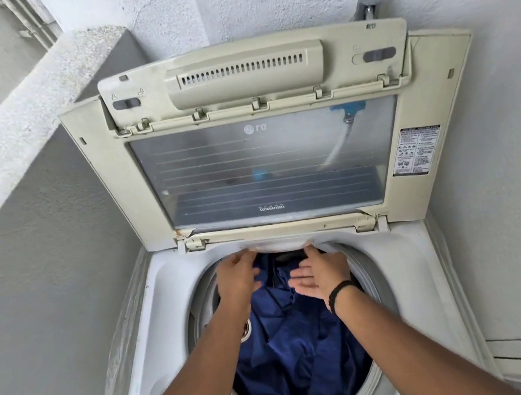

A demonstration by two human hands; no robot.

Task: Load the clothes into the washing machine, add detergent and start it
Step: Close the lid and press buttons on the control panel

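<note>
From my remote seat, the small printed warning label (pixel 416 150) on the raised cream lid was too fine to read. The dark blue crumpled clothes (pixel 301 360) hid the drum floor. My forearms crossed over part of the cloth, and the bottom edge cut off the white washing machine top (pixel 402 277), controls unseen.

Top-loader washing machine (pixel 405 276) centre frame, lid (pixel 268 168) up; dark blue clothes (pixel 301 357) piled in drum, lower centre.
</note>
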